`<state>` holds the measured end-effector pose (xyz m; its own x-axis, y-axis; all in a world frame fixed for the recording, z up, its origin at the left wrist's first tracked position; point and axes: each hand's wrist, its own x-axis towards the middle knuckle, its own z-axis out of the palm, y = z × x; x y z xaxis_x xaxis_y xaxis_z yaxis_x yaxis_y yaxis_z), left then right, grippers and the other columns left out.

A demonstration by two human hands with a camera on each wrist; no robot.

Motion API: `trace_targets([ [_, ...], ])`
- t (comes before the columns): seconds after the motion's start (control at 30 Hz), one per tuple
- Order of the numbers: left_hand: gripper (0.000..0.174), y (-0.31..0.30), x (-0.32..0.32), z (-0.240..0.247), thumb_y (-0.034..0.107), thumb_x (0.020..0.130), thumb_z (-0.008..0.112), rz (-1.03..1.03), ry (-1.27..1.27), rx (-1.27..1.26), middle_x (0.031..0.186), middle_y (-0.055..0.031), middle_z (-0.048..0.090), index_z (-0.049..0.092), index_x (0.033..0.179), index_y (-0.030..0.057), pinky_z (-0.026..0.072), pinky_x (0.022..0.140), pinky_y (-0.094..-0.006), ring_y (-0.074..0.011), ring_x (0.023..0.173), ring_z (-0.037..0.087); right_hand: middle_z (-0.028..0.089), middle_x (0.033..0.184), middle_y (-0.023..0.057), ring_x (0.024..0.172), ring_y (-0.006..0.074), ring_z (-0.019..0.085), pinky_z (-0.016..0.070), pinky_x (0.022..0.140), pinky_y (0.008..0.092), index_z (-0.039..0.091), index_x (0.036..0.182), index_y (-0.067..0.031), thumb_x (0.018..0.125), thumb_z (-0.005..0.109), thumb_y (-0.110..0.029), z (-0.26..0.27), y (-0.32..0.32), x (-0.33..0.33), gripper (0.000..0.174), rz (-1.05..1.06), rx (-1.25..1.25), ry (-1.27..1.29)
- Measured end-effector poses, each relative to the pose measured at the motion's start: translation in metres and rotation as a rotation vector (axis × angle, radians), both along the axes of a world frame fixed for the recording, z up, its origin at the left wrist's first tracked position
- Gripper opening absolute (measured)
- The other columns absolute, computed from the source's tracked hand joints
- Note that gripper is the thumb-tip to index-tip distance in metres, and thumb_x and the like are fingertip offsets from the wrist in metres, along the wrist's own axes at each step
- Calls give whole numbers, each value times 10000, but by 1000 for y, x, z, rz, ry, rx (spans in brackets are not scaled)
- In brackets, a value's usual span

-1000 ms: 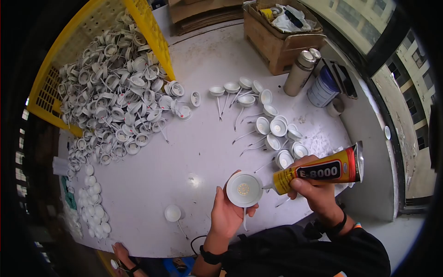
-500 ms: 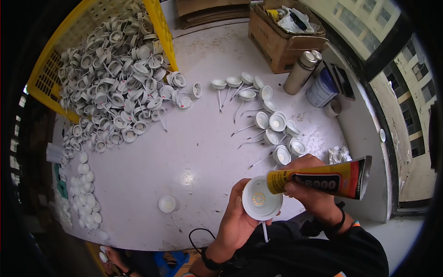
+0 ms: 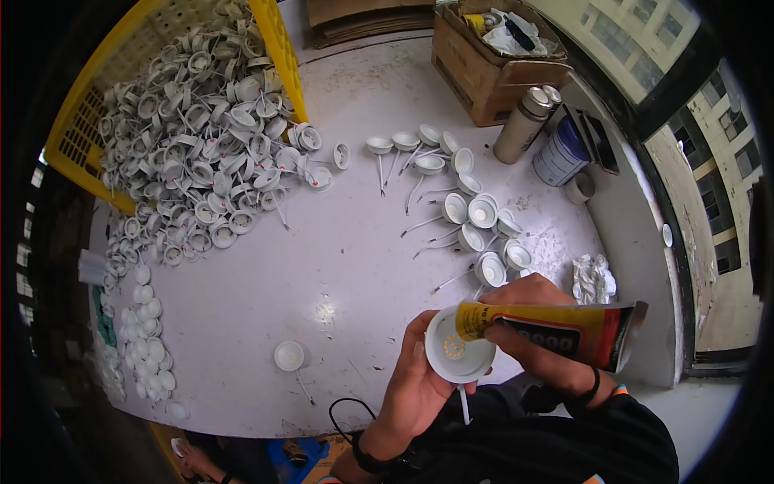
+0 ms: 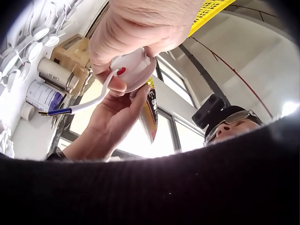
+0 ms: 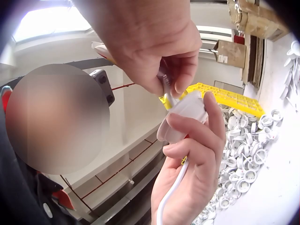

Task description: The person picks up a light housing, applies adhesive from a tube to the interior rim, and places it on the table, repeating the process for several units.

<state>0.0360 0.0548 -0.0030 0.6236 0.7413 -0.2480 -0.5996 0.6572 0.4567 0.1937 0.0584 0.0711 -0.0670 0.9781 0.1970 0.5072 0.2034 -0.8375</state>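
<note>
My left hand (image 3: 409,394) holds a white round LED light housing (image 3: 466,371) from below, its cup facing up with a ring of small yellow LEDs inside. From its underside hangs a white cable (image 4: 99,97) with dark stripped wire ends. A yellow, black and red E-8000 glue tube (image 3: 601,329) is gripped by my right hand (image 3: 542,360). The tube's front end overlaps the cup's rim in the head view, and the nozzle (image 5: 169,91) points down at the housing in the right wrist view. Its tip is hidden behind the housing there.
A yellow crate (image 3: 284,60) spills a heap of white housings (image 3: 214,153) at the left. White domes (image 3: 153,351) lie below it. Several housings (image 3: 482,211) stand in rows right of centre, one alone (image 3: 289,356) nearer me. A box (image 3: 484,85), flask (image 3: 518,133) and tub (image 3: 556,161) line the right.
The housing and my left hand have shifted right and slightly down. The glue tube has moved from beside the rim to over the cup, its rear end now lower.
</note>
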Motion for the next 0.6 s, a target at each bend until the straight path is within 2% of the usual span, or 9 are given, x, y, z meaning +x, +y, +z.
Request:
trace_targets([
  [0.1,443,1,0,0,396,873,261,5,7,-14,1080,-135,428,233,1223,126,456,562,-308,-282,791,531,552,815,81,701,205,559,457,594,279,576,814,-36,677,647,-55,10,4,-2,155,36,-119,-109],
  [0.13,439,1,-2,-3,383,872,291,-4,-58,-13,1092,-141,417,218,1213,116,452,594,-301,-271,841,524,552,815,81,701,205,559,457,594,279,576,814,-36,677,647,-55,6,4,-2,155,37,-120,-109],
  [0.2,440,2,-4,-6,370,870,322,-13,-124,-11,1103,-147,406,202,1202,107,447,626,-295,-259,891,517,560,798,68,673,191,562,458,563,269,573,844,-36,659,659,-47,-5,2,1,205,4,155,-127],
  [0.3,440,3,-5,-7,373,868,331,-26,-123,-3,1093,-139,409,208,1195,105,444,617,-288,-238,876,515,561,781,65,681,183,564,460,567,254,568,852,-37,628,672,-34,-2,1,1,247,-18,196,-189],
  [0.4,442,3,-6,-5,375,866,341,-5,-105,-15,1089,-132,412,214,1189,102,441,612,-289,-218,862,511,563,775,62,678,182,566,463,566,247,562,859,-32,601,678,-24,-1,0,2,283,-21,218,-143],
  [0.47,442,3,-7,-1,374,865,346,24,-40,2,1083,-124,419,218,1183,95,433,604,-291,-200,850,504,562,779,63,673,184,567,463,561,246,560,860,-26,597,675,-22,-1,0,4,287,-11,234,-174],
  [0.6,430,4,-10,-3,364,866,351,50,-77,33,1079,-118,425,226,1179,96,425,599,-294,-193,852,501,560,777,68,652,191,566,463,546,248,553,872,-14,604,657,-12,0,-4,6,288,22,210,-189],
])
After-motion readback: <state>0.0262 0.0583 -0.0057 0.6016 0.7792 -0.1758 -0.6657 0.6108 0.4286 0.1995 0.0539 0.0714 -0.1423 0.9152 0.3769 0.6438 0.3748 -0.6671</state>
